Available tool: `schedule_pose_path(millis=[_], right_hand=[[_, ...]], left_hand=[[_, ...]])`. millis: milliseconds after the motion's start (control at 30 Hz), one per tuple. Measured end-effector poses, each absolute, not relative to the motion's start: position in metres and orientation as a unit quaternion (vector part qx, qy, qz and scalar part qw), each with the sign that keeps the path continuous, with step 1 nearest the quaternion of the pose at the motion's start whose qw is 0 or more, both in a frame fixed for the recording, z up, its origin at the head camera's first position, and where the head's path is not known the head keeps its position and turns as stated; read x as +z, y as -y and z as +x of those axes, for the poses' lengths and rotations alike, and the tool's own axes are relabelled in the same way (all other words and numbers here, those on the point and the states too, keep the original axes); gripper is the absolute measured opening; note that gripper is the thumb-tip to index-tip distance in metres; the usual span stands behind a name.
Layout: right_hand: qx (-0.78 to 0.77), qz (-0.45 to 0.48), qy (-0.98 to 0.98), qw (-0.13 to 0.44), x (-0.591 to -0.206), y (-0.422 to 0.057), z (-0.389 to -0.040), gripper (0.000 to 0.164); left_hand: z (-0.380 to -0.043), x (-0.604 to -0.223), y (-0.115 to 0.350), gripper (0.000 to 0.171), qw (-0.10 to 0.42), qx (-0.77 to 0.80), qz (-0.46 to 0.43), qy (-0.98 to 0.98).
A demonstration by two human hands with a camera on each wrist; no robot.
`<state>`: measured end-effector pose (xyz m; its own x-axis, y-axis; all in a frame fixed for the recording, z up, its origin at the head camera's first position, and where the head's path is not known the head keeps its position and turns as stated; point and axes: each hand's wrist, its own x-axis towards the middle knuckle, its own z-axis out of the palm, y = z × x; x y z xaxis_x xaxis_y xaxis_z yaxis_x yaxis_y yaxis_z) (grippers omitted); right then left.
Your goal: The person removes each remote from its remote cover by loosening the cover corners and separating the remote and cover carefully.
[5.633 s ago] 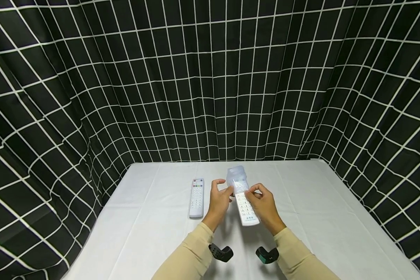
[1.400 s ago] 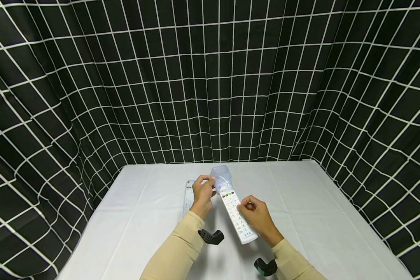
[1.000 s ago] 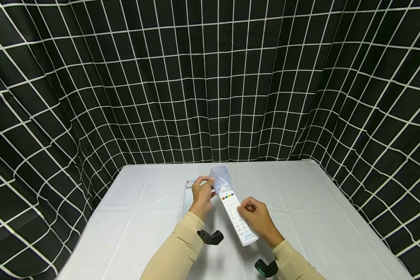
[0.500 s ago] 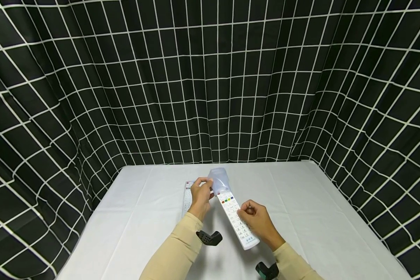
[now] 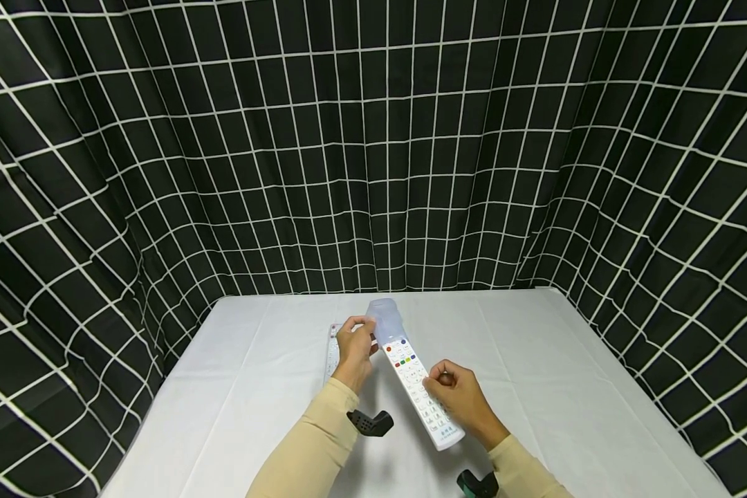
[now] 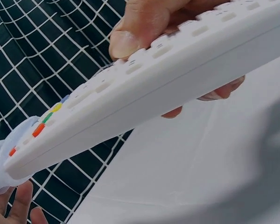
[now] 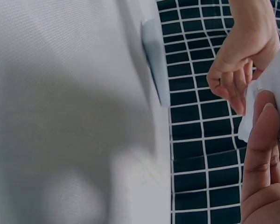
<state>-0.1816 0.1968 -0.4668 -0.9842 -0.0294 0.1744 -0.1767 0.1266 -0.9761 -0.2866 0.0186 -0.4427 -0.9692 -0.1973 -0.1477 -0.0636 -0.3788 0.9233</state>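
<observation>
A white remote control [image 5: 413,387] slants above the middle of the worktop [image 5: 535,387], raised off the white cloth, its button face up and a row of red, green, yellow and blue keys near the upper end. The right hand [image 5: 463,394] grips it by the right side, thumb on the buttons and fingers underneath. The left hand [image 5: 355,349] pinches the side of a translucent cover [image 5: 386,321] at the remote's upper end, pointing toward the worktop's far edge; whether the tip sits inside the cover's mouth is hard to tell. The lettered end points toward the near edge. A second remote [image 5: 332,356] lies left of centre, partly hidden by the left hand and lengthwise between the near and far edges. A black, white-gridded curtain [image 5: 286,138] hangs beyond the far edge.
</observation>
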Motion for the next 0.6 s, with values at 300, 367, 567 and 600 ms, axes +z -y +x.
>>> schedule_pose_path(millis=[300,367,567,600], right_hand=[[0.658,0.067,0.746,0.072,-0.452,-0.199,-0.171,0.010],[0.656,0.062,0.747,0.085,-0.458,-0.201,-0.175,0.010],[0.653,0.057,0.745,0.126,-0.462,-0.207,-0.182,0.011],[0.654,0.055,0.743,0.132,-0.462,-0.208,-0.182,0.011]], left_hand=[[-0.285,-0.444,-0.015,0.006,0.040,-0.818,0.122,0.560],[-0.284,-0.445,-0.015,0.006,0.036,-0.820,0.123,0.558],[-0.282,-0.450,-0.018,0.003,0.024,-0.823,0.123,0.555],[-0.282,-0.451,-0.018,0.002,0.024,-0.822,0.122,0.556]])
